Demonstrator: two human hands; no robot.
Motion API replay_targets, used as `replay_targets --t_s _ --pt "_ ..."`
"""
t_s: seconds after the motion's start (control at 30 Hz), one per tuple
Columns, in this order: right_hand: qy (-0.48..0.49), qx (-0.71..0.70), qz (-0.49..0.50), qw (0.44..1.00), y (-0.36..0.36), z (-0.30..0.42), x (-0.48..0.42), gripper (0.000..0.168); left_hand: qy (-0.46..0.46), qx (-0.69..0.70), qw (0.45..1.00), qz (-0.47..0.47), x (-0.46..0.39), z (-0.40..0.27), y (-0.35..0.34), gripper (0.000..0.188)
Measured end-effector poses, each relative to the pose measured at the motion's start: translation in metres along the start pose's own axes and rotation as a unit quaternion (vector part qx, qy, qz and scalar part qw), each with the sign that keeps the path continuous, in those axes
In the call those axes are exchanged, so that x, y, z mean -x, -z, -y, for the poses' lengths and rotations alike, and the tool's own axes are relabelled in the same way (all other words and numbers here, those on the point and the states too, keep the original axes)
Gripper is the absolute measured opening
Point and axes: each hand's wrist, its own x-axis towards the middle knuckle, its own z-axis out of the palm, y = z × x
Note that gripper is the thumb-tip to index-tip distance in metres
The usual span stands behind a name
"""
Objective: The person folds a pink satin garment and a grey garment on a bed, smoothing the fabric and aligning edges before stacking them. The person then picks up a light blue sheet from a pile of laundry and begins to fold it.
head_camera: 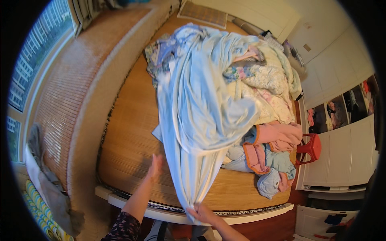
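Note:
A large light blue sheet [199, 99] with white edging spreads over a heap of bedding on a bed covered by a woven mat [129, 144]. Its near end narrows to a gathered point, and my right hand [201, 212] is shut on it at the bed's near edge. My left hand [156, 165] is raised over the mat, to the left of the sheet, fingers apart and holding nothing. Under and beyond the sheet lie a blue patterned cloth [162, 54] and a cream floral quilt [271, 81]. A pink blanket with orange edging [277, 134] lies to the right.
The white bed frame [169, 215] runs along the near side. A padded ledge [99, 72] borders the bed's left side beneath a window [36, 51]. On the right are a red plastic stool [313, 147] and white cabinets [340, 153] with clothes in open compartments. Grey cloth [49, 183] hangs at the lower left.

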Motion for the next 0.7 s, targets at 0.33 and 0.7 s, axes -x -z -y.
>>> replay_targets --t_s 0.33,0.7 --pt "0.105 -0.060 0.113 0.986 -0.061 0.027 0.110 0.043 0.097 0.162 0.971 0.148 0.227 0.005 -0.066 0.049" --pt "0.197 0.073 -0.336 0.918 0.106 0.051 0.103 0.058 -0.103 0.126 0.979 0.122 0.369 -0.040 -0.101 0.033"
